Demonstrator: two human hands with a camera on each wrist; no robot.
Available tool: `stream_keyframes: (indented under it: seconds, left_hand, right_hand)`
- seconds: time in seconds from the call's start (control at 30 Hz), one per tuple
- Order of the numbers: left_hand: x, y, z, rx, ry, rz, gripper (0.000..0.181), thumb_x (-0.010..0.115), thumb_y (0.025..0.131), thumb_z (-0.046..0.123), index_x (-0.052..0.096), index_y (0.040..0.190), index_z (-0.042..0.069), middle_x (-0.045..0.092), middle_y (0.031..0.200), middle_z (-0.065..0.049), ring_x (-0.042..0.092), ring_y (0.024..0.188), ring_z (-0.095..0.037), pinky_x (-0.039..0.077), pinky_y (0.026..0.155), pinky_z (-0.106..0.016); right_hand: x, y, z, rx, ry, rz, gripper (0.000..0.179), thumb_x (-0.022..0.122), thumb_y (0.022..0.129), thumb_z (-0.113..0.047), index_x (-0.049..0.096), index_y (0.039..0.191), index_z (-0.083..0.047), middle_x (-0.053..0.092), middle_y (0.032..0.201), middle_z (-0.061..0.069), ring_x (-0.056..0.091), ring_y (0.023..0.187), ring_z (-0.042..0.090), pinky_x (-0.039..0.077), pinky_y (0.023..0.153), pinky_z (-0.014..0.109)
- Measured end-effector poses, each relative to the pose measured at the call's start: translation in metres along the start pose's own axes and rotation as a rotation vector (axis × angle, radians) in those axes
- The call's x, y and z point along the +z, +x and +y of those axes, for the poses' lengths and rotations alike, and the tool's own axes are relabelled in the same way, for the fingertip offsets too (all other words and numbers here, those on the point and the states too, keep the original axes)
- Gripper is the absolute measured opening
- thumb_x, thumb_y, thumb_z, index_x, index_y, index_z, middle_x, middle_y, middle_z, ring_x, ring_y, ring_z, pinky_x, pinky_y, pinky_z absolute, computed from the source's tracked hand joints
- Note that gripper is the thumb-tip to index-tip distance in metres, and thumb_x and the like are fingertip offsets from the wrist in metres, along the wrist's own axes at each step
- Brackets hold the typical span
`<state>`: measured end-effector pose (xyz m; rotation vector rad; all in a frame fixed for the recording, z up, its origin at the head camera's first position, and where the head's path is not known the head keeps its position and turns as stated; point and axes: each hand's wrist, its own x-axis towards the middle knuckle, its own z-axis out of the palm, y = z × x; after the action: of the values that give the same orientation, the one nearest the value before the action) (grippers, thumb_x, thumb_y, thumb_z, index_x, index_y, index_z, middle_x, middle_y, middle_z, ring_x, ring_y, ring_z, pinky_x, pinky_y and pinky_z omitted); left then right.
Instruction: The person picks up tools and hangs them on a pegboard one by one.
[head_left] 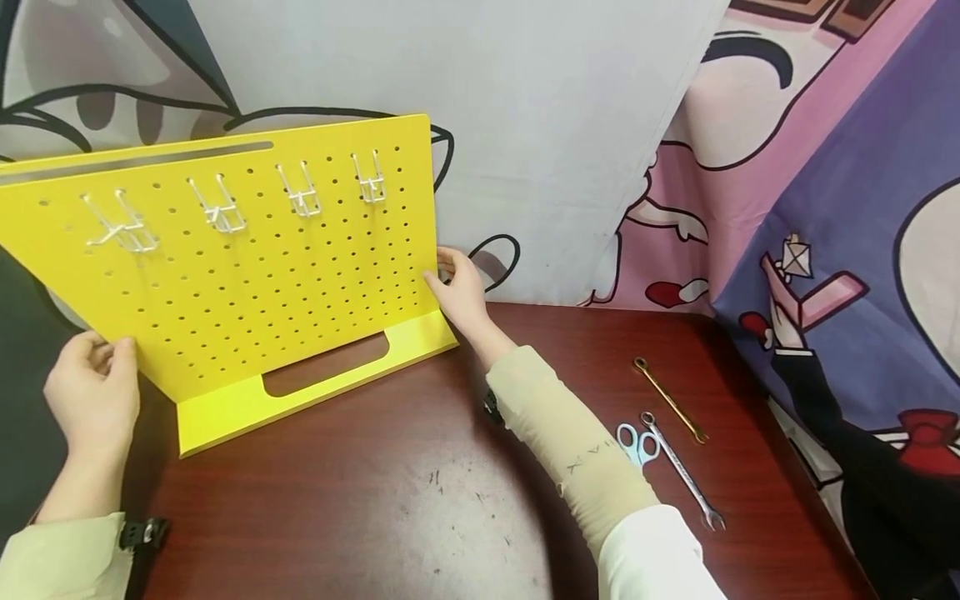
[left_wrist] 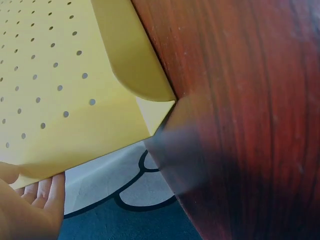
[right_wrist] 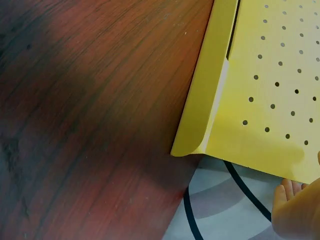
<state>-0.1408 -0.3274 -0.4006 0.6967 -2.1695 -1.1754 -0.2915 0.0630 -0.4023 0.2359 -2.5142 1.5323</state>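
On my head feed I look forward and down at the yellow pegboard (head_left: pixel 262 267) from before and above it; the wrist feeds bring me close to its lower corners — left wrist left, right wrist right — each shared with the head feed.

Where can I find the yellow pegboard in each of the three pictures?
Head: yellow pegboard fills much of the left half, cut by the left edge.
Left wrist: upper left, cut by the top and left edges.
Right wrist: upper right, cut by the top and right edges.
Shared landmark: the dark red table.
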Motion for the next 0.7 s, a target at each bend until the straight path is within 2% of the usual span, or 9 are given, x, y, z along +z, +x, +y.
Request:
stream_keyframes:
  seconds: [0.13, 0.17, 0.33, 0.5, 0.7]
  left_hand:
    - [-0.001, 0.002, 0.001, -0.022, -0.049, -0.015, 0.031, 0.059, 0.102, 0.014, 0.057, 0.087, 0.041, 0.043, 0.067, 0.049, 0.047, 0.067, 0.026, 0.037, 0.066, 0.005]
    - [-0.001, 0.003, 0.001, -0.025, -0.074, -0.023, 0.037, 0.060, 0.102, 0.012, 0.053, 0.084, 0.044, 0.045, 0.066, 0.049, 0.048, 0.066, 0.026, 0.038, 0.066, 0.005]
    - [-0.004, 0.006, 0.003, -0.055, -0.140, -0.070, 0.038, 0.059, 0.102, 0.007, 0.055, 0.082, 0.039, 0.050, 0.064, 0.048, 0.051, 0.063, 0.026, 0.041, 0.061, 0.005]
    - [-0.005, 0.008, 0.004, -0.062, -0.109, -0.097, 0.038, 0.059, 0.102, 0.007, 0.055, 0.082, 0.039, 0.050, 0.064, 0.049, 0.051, 0.060, 0.027, 0.040, 0.059, 0.005]
    - [0.003, 0.009, 0.005, -0.008, -0.043, -0.088, 0.029, 0.062, 0.102, 0.010, 0.059, 0.086, 0.034, 0.044, 0.063, 0.052, 0.048, 0.061, 0.028, 0.039, 0.059, 0.003]
  right_hand:
    - [0.000, 0.002, 0.001, 0.002, 0.048, 0.018, 0.042, 0.070, 0.102, -0.010, 0.062, 0.143, -0.002, 0.068, 0.135, 0.017, 0.067, 0.126, 0.031, 0.053, 0.112, 0.039]
    - [-0.001, 0.002, 0.001, 0.008, 0.060, 0.024, 0.041, 0.069, 0.102, -0.009, 0.063, 0.142, -0.002, 0.069, 0.134, 0.017, 0.067, 0.124, 0.031, 0.053, 0.111, 0.039]
    - [-0.002, 0.000, 0.001, 0.034, 0.122, 0.061, 0.031, 0.068, 0.102, -0.004, 0.068, 0.132, 0.002, 0.071, 0.125, 0.020, 0.066, 0.115, 0.033, 0.055, 0.105, 0.039]
    - [-0.005, -0.002, 0.006, 0.054, 0.129, 0.100, 0.024, 0.071, 0.101, -0.006, 0.071, 0.122, 0.003, 0.072, 0.117, 0.022, 0.066, 0.107, 0.034, 0.057, 0.096, 0.037]
    - [-0.013, -0.001, 0.018, 0.080, 0.169, 0.078, 0.023, 0.068, 0.103, -0.009, 0.069, 0.122, 0.004, 0.071, 0.119, 0.021, 0.063, 0.105, 0.028, 0.054, 0.091, 0.027]
